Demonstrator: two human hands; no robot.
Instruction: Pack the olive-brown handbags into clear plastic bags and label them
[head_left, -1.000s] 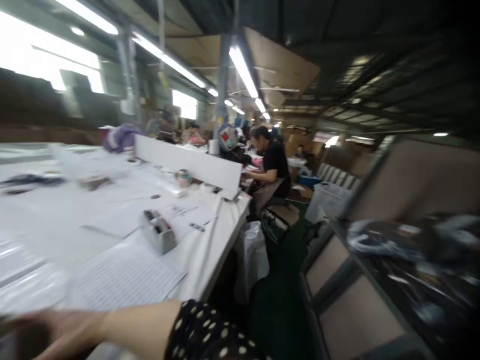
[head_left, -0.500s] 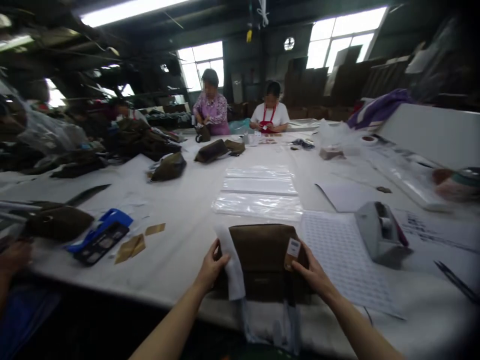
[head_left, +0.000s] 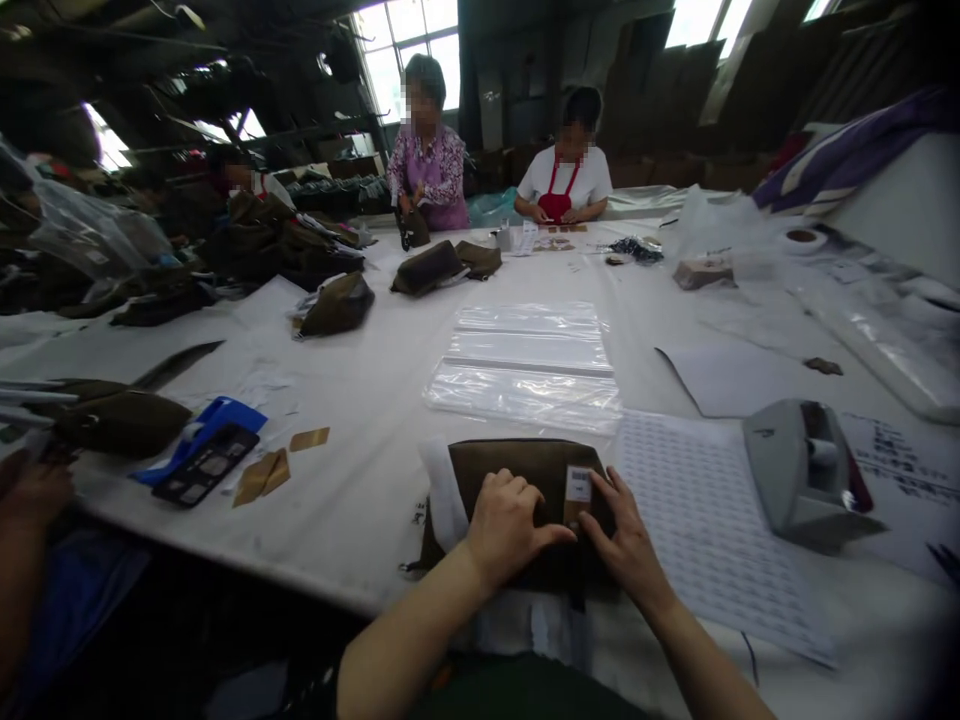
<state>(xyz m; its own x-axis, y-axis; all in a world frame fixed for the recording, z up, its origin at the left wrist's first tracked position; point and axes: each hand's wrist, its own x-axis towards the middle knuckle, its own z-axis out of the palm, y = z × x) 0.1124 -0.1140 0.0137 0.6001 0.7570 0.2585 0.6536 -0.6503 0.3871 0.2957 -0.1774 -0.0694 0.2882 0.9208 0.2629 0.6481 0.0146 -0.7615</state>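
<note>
A dark brown pouch (head_left: pixel 517 463) lies flat on the white table (head_left: pixel 375 400) right in front of me, with a white sheet (head_left: pixel 441 488) tucked under its left side. My left hand (head_left: pixel 510 525) rests on top of the pouch with its fingers curled down onto it. My right hand (head_left: pixel 622 535) grips the pouch's right edge, its fingers by a small tag (head_left: pixel 578 484) with a white label.
Clear plastic bags (head_left: pixel 529 365) lie just beyond the pouch. A printed sheet (head_left: pixel 705 520) and a grey tape dispenser (head_left: pixel 806 475) sit to the right. More brown pouches (head_left: pixel 337 303), a blue tool (head_left: pixel 202 455) and tan cards (head_left: pixel 262 475) lie left. Two people work at the far end; another person's hand (head_left: pixel 34 490) shows at left.
The view swung from the table's right end to the table in front of me. Both hands moved from the pouch's edges onto it; the left now lies on top.
</note>
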